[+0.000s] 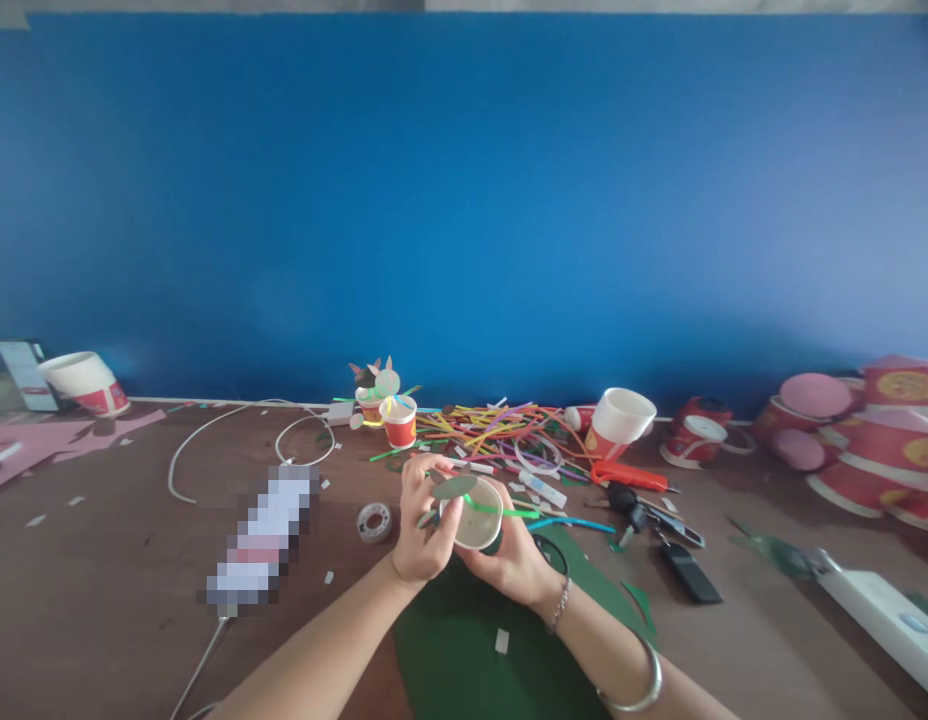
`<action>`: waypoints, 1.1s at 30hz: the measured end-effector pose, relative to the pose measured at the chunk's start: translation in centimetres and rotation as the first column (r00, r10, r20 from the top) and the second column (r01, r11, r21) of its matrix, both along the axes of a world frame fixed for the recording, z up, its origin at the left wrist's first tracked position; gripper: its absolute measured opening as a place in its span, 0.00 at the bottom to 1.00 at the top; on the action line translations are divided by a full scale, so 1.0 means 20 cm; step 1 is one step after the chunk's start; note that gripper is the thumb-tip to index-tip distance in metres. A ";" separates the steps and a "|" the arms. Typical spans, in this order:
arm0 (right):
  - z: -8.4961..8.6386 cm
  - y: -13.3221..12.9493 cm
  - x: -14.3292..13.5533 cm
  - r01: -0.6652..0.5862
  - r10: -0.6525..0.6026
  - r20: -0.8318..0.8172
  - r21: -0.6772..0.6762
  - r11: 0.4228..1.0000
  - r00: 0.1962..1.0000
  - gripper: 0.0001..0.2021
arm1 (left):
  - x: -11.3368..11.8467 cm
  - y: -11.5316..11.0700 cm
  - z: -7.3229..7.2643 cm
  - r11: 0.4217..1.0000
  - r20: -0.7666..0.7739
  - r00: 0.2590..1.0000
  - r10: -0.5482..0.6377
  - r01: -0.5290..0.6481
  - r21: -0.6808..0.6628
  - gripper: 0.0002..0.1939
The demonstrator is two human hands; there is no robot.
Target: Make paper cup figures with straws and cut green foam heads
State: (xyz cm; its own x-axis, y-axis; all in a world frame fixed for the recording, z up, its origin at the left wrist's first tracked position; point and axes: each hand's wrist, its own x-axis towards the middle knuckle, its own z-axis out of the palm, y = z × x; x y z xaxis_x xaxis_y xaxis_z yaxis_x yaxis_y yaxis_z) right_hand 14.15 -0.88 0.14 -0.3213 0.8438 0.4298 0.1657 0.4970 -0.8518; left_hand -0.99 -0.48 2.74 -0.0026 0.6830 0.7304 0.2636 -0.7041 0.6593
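Observation:
A paper cup [480,530] with a white inside is held over the dark green paper sheet [471,660], its mouth tilted toward me. My right hand [513,558] wraps round the cup's right side and underside. At the rim on the left, my left hand [426,525] pinches a grey-green oval piece of paper [455,487], the thumb touching the cup's edge. A bright green strip [490,508] crosses the cup's mouth and sticks out to the right. Whether the oval is fixed to the cup, I cannot tell.
Colourful pipe cleaners [494,425] lie heaped at the back, beside small cups [400,424] with paper animal heads. A tape roll [374,522], a phone [261,540] with a cable, a glue tube [543,489], an orange tool [630,475], keys [678,525] and a glue gun [876,610] surround my hands.

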 end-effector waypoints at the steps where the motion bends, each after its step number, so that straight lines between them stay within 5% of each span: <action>1: 0.00 0.00 0.00 0.001 -0.002 -0.004 -0.009 1.000 1.000 0.32 | 0.00 0.00 0.00 1.000 -0.003 1.000 0.005 -0.005 0.002 0.08; 13: 0.00 0.00 0.00 0.005 -0.005 0.019 0.000 1.000 1.000 0.33 | -0.01 0.01 -0.01 0.999 -0.050 0.999 -0.014 0.016 0.036 0.09; 17: -0.01 0.00 0.00 0.025 -0.026 0.025 0.030 0.999 0.999 0.34 | 0.01 0.02 0.00 0.993 0.026 0.996 -0.087 0.089 -0.080 0.07; 21: 0.00 0.01 0.00 0.048 -0.049 -0.038 -0.025 0.999 0.998 0.33 | 0.03 0.03 0.01 0.874 0.281 0.940 -0.195 0.297 -0.386 0.11; 24: 0.02 0.01 -0.01 0.018 -0.039 -0.143 -0.142 0.990 0.989 0.30 | 0.05 0.05 0.00 0.762 0.458 0.854 -0.249 0.464 -0.451 0.17; 28: 0.01 0.01 -0.02 0.021 -0.087 -0.219 -0.284 0.958 0.972 0.28 | 0.05 0.07 -0.04 0.758 0.524 0.812 -0.257 0.506 -0.412 0.25; 33: 0.00 0.04 -0.01 0.107 -0.188 -0.258 -0.298 0.948 0.948 0.32 | 0.05 0.08 -0.08 0.730 0.553 0.804 -0.217 0.510 -0.455 0.32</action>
State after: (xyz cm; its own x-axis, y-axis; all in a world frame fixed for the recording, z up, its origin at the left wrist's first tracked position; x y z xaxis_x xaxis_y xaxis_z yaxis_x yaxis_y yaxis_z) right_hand 13.86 -0.02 0.05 -0.0848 0.9704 0.2262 -0.0459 0.2229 -0.9737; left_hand 0.10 1.13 1.05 0.1237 0.9725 0.1971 -0.3480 -0.1435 0.9265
